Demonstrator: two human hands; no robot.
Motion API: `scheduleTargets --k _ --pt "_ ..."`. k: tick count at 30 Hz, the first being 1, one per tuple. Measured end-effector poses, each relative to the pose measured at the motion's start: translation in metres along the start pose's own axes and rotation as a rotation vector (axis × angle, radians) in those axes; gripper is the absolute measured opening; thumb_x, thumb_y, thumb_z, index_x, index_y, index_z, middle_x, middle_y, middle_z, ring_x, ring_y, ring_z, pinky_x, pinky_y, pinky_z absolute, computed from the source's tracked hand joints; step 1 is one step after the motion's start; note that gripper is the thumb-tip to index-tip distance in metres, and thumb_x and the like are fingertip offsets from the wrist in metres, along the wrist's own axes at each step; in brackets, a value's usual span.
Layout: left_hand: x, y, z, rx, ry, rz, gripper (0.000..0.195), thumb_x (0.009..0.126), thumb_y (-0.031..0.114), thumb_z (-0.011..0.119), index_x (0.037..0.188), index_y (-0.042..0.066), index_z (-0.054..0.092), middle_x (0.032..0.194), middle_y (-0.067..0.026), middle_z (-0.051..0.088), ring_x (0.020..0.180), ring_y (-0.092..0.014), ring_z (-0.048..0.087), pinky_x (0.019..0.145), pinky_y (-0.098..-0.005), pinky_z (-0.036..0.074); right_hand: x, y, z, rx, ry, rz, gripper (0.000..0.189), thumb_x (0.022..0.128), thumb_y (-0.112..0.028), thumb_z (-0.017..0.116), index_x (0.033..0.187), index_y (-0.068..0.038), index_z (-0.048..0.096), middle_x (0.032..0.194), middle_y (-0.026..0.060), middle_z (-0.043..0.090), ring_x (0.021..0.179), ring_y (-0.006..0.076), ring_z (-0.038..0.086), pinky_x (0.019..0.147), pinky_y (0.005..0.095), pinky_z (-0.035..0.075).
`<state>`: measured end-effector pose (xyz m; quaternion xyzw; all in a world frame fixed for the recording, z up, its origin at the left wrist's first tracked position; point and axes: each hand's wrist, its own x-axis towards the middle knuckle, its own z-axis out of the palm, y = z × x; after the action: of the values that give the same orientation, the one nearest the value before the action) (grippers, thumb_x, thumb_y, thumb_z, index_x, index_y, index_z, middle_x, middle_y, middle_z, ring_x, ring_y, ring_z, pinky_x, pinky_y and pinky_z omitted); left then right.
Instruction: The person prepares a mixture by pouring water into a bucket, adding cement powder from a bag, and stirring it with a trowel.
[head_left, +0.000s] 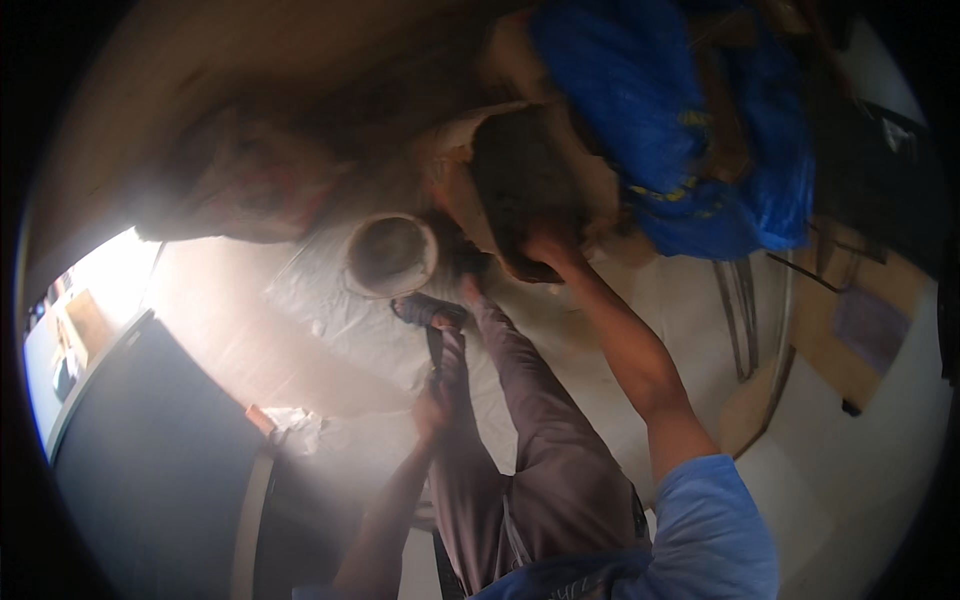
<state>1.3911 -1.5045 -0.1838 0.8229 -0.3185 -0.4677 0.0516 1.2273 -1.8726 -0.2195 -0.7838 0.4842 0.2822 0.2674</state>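
Observation:
My right hand (551, 244) reaches over the near edge of an open paper sack (450, 161). Dark grey, powder-like material (521, 169) fills the sack's opening, and my fingertips are blurred against it. Down by my left shin, my left hand (433, 411) is curled around a narrow dark tool (435, 346) that points away from me; its exact kind is unclear. A round pale bucket (391, 255) stands left of the sack, just beyond my sandalled foot (429, 309). Its inside looks greyish, with a crusted rim.
Crumpled pale sheeting (352, 330) covers the floor. Blue plastic bags (637, 97) with yellow print lie beyond the sack, to the right. Another blurred sack (255, 180) rests at the upper left. A grey door-like panel (157, 465) stands at left; a wooden board (757, 409) lies at right.

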Motion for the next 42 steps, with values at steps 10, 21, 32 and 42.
scheduleTargets --k 10,21,32,42 --pt "0.007 -0.005 -0.005 0.053 -0.071 -0.05 0.04 0.097 0.041 0.045 0.117 0.007 0.055 0.097 -0.0263 0.066 0.09 -0.047 0.063 0.076 -0.0542 0.049 -0.03 0.017 -0.017 0.623 -0.003 -0.017 0.042 0.094 -0.029 0.062 0.125 -0.002 0.06 0.123 0.0194 0.065 0.115 0.031 0.062 0.093 0.0382 0.05" --pt "0.008 0.0 -0.013 -0.04 0.005 0.039 0.041 0.098 0.038 0.046 0.103 -0.001 0.056 0.093 -0.0308 0.065 0.091 -0.049 0.063 0.077 -0.0532 0.05 -0.09 0.046 -0.046 0.779 0.168 0.121 0.058 0.089 -0.035 0.07 0.128 0.006 0.056 0.116 0.0231 0.066 0.112 0.0298 0.064 0.092 0.035 0.049" --pt "0.009 -0.012 -0.012 -0.016 -0.088 -0.142 0.039 0.098 0.037 0.046 0.112 0.002 0.056 0.091 -0.0286 0.066 0.086 -0.047 0.064 0.075 -0.053 0.051 -0.142 0.013 -0.079 0.701 0.138 0.174 0.051 0.09 -0.027 0.069 0.127 0.005 0.056 0.107 0.0174 0.069 0.094 0.0239 0.067 0.083 0.0319 0.052" --pt "0.002 -0.02 -0.014 -0.123 -0.029 -0.176 0.041 0.098 0.038 0.045 0.104 0.0 0.057 0.092 -0.0303 0.065 0.088 -0.048 0.063 0.078 -0.054 0.049 -0.142 0.011 -0.043 1.058 0.132 0.335 0.038 0.094 -0.023 0.067 0.126 -0.005 0.056 0.067 -0.002 0.054 0.051 0.0041 0.048 0.046 0.0215 0.04"
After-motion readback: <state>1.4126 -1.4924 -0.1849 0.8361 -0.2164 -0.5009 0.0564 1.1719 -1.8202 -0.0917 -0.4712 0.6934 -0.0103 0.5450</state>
